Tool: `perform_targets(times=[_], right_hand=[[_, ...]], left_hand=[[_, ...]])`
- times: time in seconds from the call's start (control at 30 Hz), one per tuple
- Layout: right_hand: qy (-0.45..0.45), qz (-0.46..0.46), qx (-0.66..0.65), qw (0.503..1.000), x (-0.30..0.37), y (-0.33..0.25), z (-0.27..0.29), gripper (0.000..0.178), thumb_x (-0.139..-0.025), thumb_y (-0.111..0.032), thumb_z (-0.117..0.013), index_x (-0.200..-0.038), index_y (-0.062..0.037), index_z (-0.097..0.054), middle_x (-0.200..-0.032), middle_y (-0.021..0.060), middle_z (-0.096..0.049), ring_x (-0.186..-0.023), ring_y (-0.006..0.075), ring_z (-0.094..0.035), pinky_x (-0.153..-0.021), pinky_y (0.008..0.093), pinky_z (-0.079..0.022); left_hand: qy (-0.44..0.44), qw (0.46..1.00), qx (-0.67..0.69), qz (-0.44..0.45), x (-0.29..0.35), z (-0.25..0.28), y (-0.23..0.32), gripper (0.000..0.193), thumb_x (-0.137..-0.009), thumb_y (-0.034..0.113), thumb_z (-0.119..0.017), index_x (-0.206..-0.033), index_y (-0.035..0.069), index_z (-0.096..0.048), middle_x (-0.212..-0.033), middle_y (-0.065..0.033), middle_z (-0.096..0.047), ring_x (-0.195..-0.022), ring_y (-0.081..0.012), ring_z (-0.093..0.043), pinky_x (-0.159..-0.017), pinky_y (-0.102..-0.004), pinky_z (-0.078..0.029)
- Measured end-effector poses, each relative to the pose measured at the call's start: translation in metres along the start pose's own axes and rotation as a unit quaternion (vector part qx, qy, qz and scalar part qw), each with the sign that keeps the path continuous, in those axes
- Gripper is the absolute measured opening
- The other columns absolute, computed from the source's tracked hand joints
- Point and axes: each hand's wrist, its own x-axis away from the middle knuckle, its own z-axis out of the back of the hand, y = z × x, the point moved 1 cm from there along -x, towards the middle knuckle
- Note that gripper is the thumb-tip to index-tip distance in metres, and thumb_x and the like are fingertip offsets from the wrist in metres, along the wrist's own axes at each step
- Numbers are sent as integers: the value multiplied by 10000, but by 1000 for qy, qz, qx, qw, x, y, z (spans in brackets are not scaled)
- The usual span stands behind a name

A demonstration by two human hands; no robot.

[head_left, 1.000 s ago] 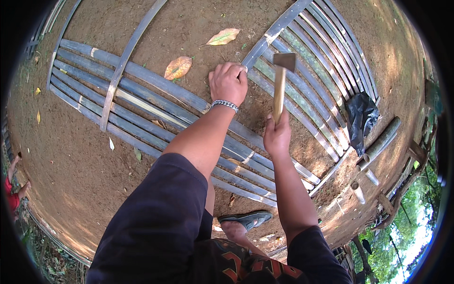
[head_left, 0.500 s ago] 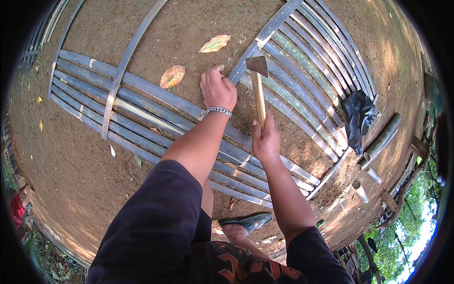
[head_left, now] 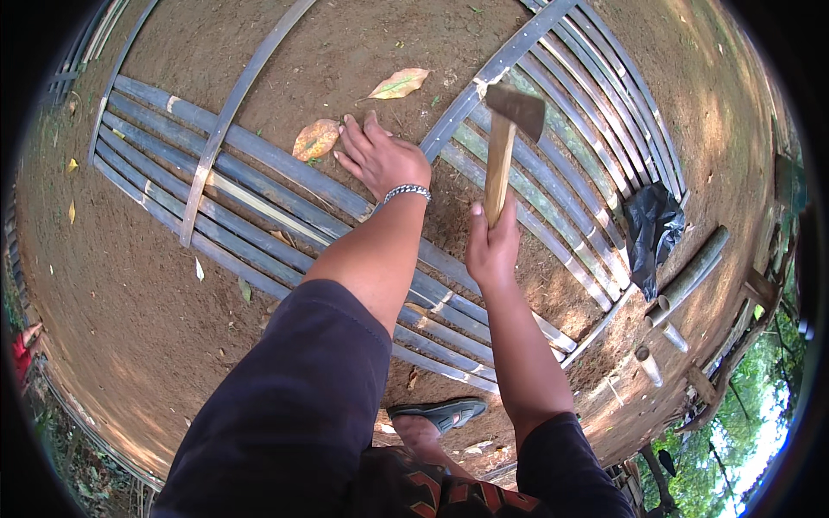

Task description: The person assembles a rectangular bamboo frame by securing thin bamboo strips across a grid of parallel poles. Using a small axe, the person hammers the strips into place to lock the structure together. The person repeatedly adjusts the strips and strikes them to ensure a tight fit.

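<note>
My right hand [head_left: 494,249] grips the wooden handle of a hatchet [head_left: 516,110], whose dark metal head is raised over the bamboo slats. To its left, my left hand [head_left: 380,157] has its fingers spread and holds nothing visible. That hand hovers or rests, I cannot tell which, by the near end of a dark bamboo crosspiece [head_left: 484,85]. The crosspiece lies across the ends of a right-hand row of bamboo slats [head_left: 535,186]. Below my left wrist runs another row of long slats [head_left: 285,200], with a second crosspiece [head_left: 246,86] over it.
A crumpled black plastic bag [head_left: 654,226] lies on the right-hand slats. Cut bamboo pieces [head_left: 691,269] are on the soil beside it. Dry leaves [head_left: 401,84] dot the ground. A sandalled foot [head_left: 439,414] stands below the slats. Someone in red [head_left: 21,352] shows at the left rim.
My left hand has gone from curled fingers to spread ones, turning leftward. The hatchet in my right hand has moved right, its head now tilted and nearer the camera.
</note>
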Motion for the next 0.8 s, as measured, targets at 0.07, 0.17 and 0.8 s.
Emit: perform_targets(times=[0.07, 0.17, 0.8], right_hand=[[-29, 58, 43, 997, 14, 22, 1, 541, -1029, -177, -586, -1519, -105, -370, -1111, 322, -677, -1000, 523, -667, -801, 576, -542], [-100, 35, 87, 991, 24, 19, 11, 535, -1036, -165, -574, -1530, -148, -370, -1176, 326, -662, -1014, 533, -665, -801, 573, -559], [-64, 133, 177, 973, 17, 15, 13, 572, -968, -45, -619, -1503, -105, -427, -1123, 299, -691, -867, 502, -696, -728, 540, -574]], left_hand=[[-14, 1000, -17, 10, -3, -2, 3, 501, -918, 78, -565, -1415, 48, -499, -1574, -212, -388, -1529, -380, -284, -1256, -621, -130], [-47, 998, -40, 10, -1, 1, 4, 539, -910, 97, -571, -1441, 52, -491, -1602, -218, -351, -1541, -383, -254, -1259, -613, -128], [-52, 998, -45, 9, -3, 2, 5, 518, -901, 103, -574, -1413, 56, -517, -1596, -234, -361, -1536, -393, -263, -1255, -615, -135]])
